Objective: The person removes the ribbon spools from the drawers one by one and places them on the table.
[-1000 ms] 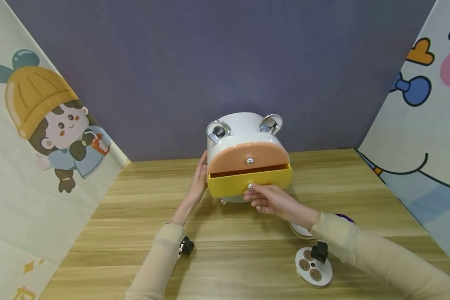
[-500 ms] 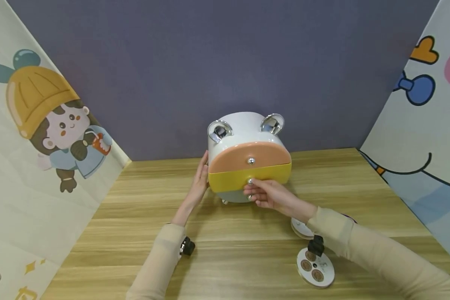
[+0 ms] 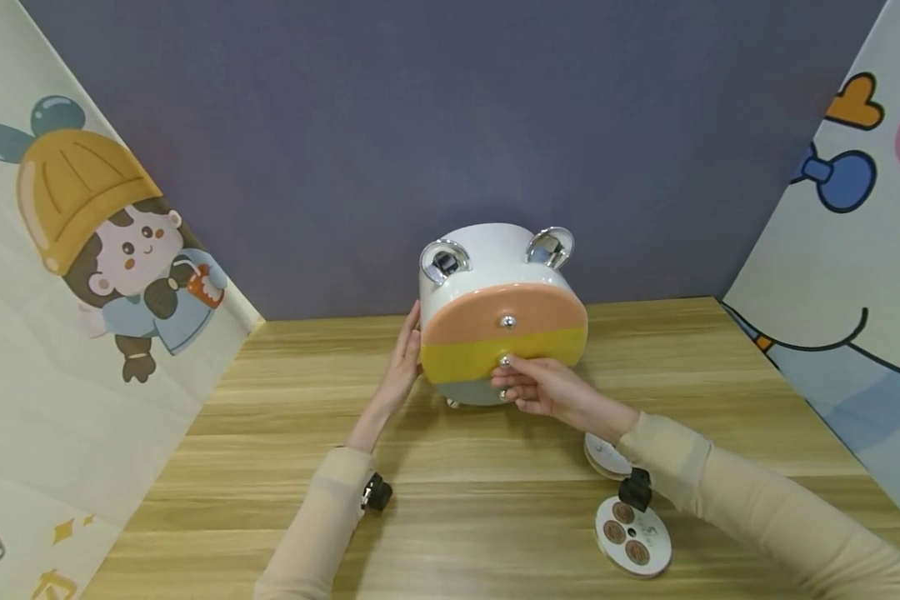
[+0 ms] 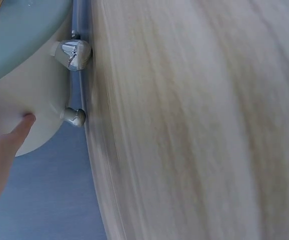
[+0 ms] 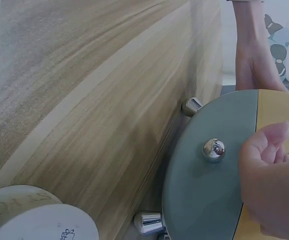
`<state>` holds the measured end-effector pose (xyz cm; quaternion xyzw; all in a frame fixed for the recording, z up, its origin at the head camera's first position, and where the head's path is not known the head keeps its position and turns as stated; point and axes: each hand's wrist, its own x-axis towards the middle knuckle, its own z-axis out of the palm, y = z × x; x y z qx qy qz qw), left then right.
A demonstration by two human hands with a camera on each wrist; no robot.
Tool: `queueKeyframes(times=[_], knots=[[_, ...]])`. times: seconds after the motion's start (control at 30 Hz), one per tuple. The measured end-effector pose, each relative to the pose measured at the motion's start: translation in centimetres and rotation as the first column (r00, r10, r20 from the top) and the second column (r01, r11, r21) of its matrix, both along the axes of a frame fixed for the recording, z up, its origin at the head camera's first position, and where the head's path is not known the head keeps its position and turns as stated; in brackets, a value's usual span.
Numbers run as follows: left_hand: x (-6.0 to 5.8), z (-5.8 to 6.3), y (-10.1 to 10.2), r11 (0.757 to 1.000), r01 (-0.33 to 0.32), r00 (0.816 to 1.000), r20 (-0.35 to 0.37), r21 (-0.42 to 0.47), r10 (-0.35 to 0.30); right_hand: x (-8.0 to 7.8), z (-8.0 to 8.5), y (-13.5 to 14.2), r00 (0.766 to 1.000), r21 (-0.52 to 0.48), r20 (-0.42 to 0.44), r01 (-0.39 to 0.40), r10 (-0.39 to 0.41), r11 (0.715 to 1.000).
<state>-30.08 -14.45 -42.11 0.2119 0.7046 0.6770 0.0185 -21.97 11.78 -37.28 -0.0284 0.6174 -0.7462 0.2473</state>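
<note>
A small white drawer cabinet (image 3: 487, 258) with two chrome ears stands at the back of the table. Its rounded front has an orange top drawer (image 3: 465, 321), a yellow middle drawer (image 3: 457, 360) and a grey-green bottom drawer (image 3: 457, 392), all flush. My right hand (image 3: 547, 390) pinches the yellow drawer's chrome knob (image 3: 505, 361) between thumb and fingers. In the right wrist view the bottom drawer's knob (image 5: 214, 150) shows beside that hand. Flat against the cabinet's left side rests my left hand (image 3: 399, 375), fingers extended; its fingertip touches the white wall in the left wrist view.
On the wood-grain table (image 3: 487, 517), a white disc (image 3: 633, 537) with brown circles lies near my right forearm. Another white disc (image 3: 606, 457) is partly under the sleeve. A dark panel (image 3: 450, 125) rises behind the cabinet, and printed panels flank both sides.
The yellow drawer, partly pulled out a second ago, has slid inward and is closed. My right hand moved with its knob; my left hand stays against the cabinet's side.
</note>
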Motion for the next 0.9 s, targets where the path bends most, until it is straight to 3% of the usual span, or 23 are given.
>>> queueKeyframes(times=[0.3,0.5,0.63,0.9], knots=[[-0.1,0.1,0.1,1.000,-0.002,1.000,-0.005,-0.015,0.002,0.3,-0.3,0.1,0.999,0.034,0.048,-0.028,0.026,0.999],[1.1,1.6,0.0,1.000,0.005,1.000,0.001,-0.012,-0.005,1.2,-1.5,-0.2,0.994,0.074,0.097,-0.065,0.058,0.995],[1.5,2.2,0.0,1.000,0.010,1.000,0.003,-0.020,-0.010,1.4,-2.5,-0.7,0.988,0.098,0.150,-0.054,0.039,0.994],[1.5,2.1,0.1,0.999,0.019,0.999,0.029,-0.033,-0.018,1.0,-4.0,-1.4,0.975,0.110,0.223,-0.007,-0.017,0.994]])
